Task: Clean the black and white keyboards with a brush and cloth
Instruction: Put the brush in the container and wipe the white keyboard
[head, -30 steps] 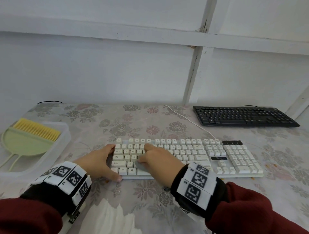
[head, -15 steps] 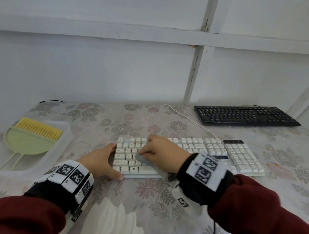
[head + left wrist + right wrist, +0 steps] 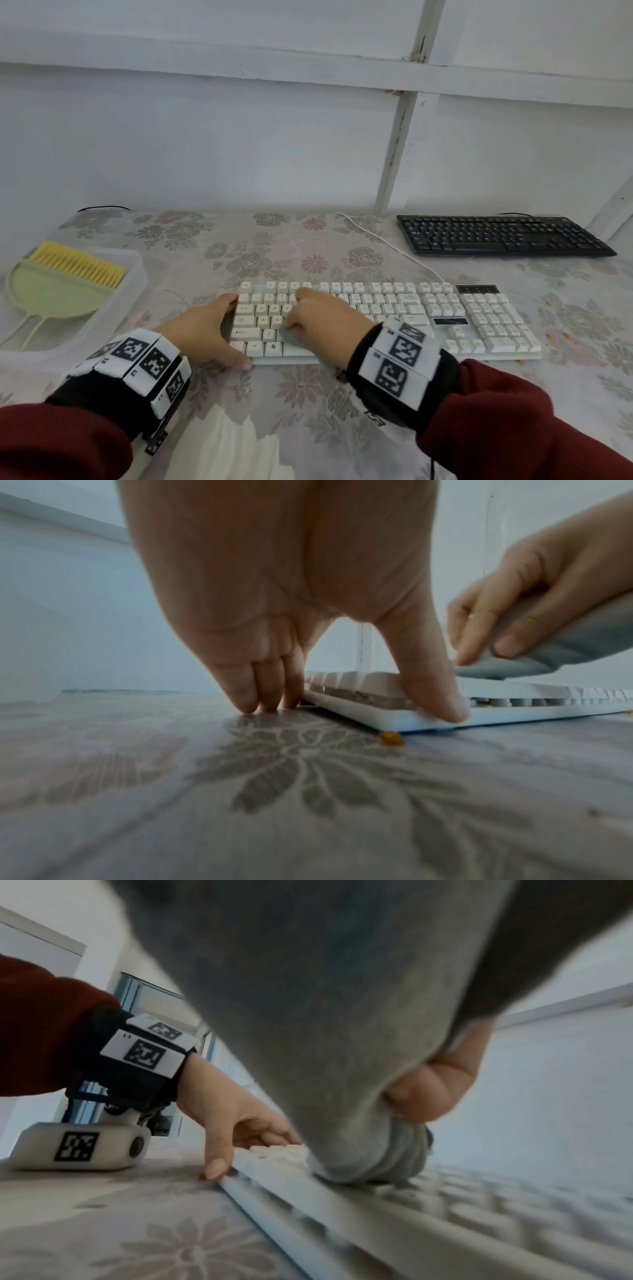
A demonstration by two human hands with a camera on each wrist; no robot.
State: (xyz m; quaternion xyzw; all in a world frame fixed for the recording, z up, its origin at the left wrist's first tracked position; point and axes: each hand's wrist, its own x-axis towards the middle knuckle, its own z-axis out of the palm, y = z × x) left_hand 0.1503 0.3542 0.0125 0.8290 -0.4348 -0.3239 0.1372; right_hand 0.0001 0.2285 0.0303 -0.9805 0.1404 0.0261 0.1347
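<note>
Dark red sleeves [image 3: 513, 428]; black wristbands [image 3: 394, 370] bearing white coded tags.

Soft even daylight, blurred wrist views

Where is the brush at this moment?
In the head view, the brush lies at the far left of the table, on the green dustpan inside the clear plastic tray, left of the white keyboard.

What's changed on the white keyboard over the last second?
The right hand, gripping the grey cloth, wiped right over the white keyboard's left keys and came back. The left hand stays braced on its left end. The brush and black keyboard stayed put.
</note>
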